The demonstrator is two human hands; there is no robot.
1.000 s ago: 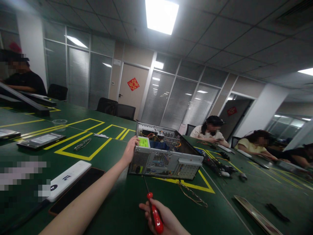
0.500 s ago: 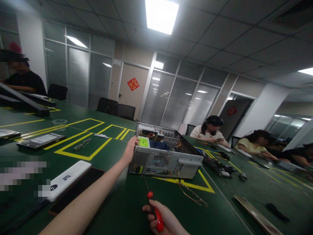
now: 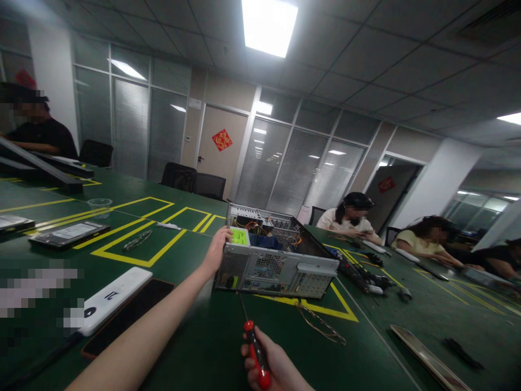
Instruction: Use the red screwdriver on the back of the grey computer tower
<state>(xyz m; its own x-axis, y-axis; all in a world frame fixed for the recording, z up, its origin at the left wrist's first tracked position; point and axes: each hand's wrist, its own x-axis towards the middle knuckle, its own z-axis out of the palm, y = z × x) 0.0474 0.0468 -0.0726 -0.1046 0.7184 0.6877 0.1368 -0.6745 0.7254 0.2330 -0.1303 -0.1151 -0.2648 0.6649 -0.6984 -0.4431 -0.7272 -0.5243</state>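
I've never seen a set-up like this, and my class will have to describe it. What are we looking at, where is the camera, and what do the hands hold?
There is no robot here, only a person with two bare hands. The camera sits on that person's head, looking forward and down. The left hand is on a corner of an open computer case with wires inside. The right hand holds a red and black screwdriver, its shaft pointing towards the case; whether the tip touches is unclear. On the green table also lie a white device marked 21 and what looks like a hard drive. Other people sit further off.
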